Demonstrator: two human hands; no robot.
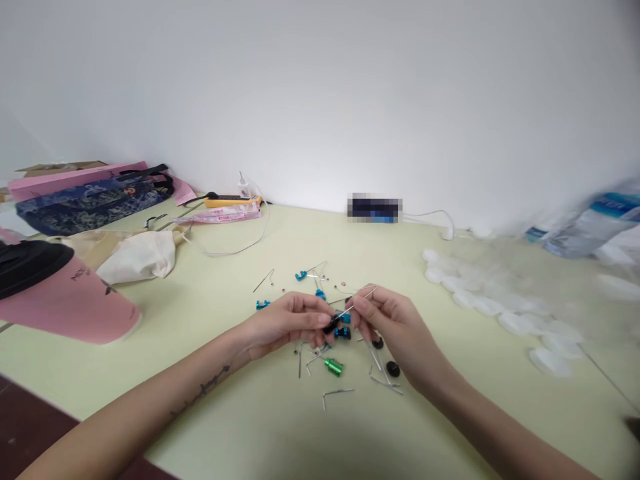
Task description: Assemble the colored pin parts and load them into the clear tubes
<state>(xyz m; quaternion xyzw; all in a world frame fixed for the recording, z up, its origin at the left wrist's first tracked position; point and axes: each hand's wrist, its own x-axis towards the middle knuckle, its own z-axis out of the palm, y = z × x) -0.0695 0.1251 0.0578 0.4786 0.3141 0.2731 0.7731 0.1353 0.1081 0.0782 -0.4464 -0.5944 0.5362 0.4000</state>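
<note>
Surface: pale green tabletop (240, 413) ran back to a plain white wall, with small parts scattered in the middle.
Left hand: the left hand (287, 325) pinched a small black cylindrical piece (331, 325) between thumb and fingertips, closed narrowly on it.
Right hand: the right hand (387, 320) gripped a thin silver metal rod (361, 297) between thumb and forefinger, fingers tight around it.
Key relation: the rod's long axis slanted from upper right down to lower left, its lower end meeting the black piece just left of the right hand's grip; both hands were equally near, almost touching.
Beneath the hands: a green metal cylinder (333, 366), blue metal clips (343, 332), black round caps (393, 369) and bent silver wires (336, 393) lay just under and around the fingers.
Open room: bare table lay toward the near edge; white round pads (500, 300) crowded the right, a pink paper bag (70, 300) and a cream cloth bag (140, 257) the left.
</note>
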